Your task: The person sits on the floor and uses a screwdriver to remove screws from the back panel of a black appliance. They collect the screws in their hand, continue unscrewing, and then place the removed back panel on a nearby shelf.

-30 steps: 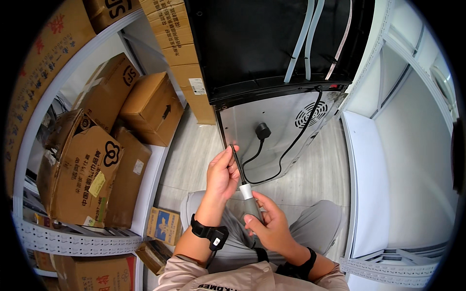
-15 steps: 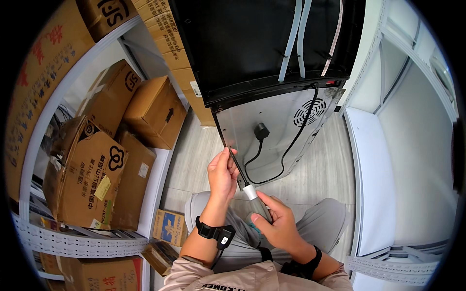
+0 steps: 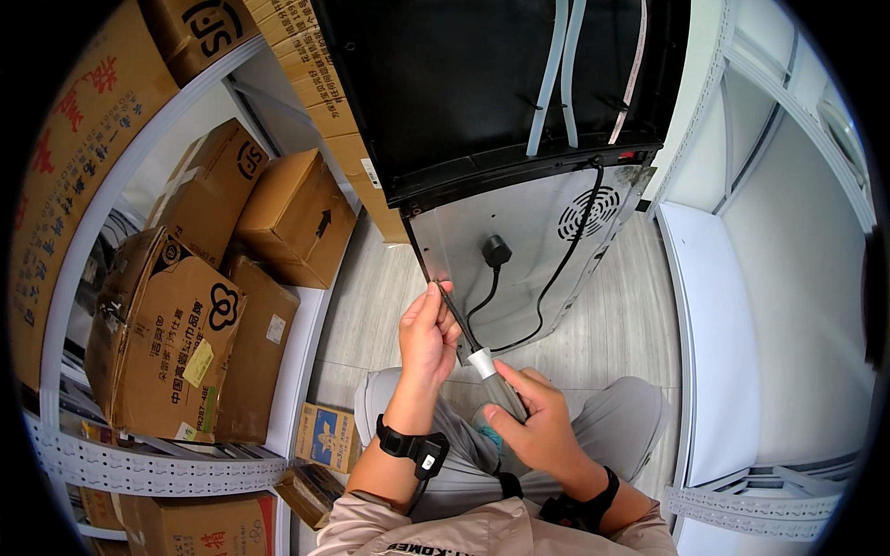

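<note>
My right hand (image 3: 538, 422) is wrapped round the grey and white handle of a screwdriver (image 3: 501, 389). The dark shaft slants up and left to the left edge of a metal back panel (image 3: 454, 232). There, the thumb and fingers of my left hand (image 3: 428, 329) pinch together round the shaft near its tip. Any screw at the tip is too small or hidden to make out. The panel forms the lower back of a tall black appliance (image 3: 501, 83); a black plug (image 3: 497, 250) is fixed to it, with a power cord looping below.
Pale blue tubes (image 3: 547, 83) run down the black upper back. Shelving (image 3: 158, 468) with cardboard boxes (image 3: 181, 334) stands on the left, and a white shelf unit (image 3: 714, 343) on the right. A small box (image 3: 327, 437) lies by my left knee.
My hands and the screwdriver stay almost where they were at the panel's edge. The whole view has shifted slightly, and the right hand's grip on the handle has turned a little.
</note>
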{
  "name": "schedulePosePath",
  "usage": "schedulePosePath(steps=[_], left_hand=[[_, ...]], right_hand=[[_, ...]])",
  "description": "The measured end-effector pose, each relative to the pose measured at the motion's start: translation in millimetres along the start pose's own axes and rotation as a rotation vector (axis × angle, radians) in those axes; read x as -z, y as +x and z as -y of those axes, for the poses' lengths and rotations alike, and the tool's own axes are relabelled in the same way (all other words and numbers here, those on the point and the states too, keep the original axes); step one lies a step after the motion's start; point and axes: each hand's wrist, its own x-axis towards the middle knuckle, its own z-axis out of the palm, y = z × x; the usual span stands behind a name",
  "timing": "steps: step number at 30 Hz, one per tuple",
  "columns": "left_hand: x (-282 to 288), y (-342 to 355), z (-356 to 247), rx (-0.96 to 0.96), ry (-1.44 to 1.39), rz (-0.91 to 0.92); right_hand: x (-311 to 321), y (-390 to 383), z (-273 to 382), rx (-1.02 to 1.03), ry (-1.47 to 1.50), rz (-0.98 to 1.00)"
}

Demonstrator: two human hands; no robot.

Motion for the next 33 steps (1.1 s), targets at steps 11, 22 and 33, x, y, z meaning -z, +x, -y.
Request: schedulePosePath(steps=[11,22,33], left_hand=[[2,1,-3,0.088,-0.123,0.025],[12,6,-1,0.118,-0.157,0.07],[8,5,-1,0.098,-0.137,0.016]], right_hand=[[3,3,9,0.147,-0.25,-0.068],[8,5,10,0.109,-0.211,-0.024],[3,4,-1,-0.078,0.148,0.036]])
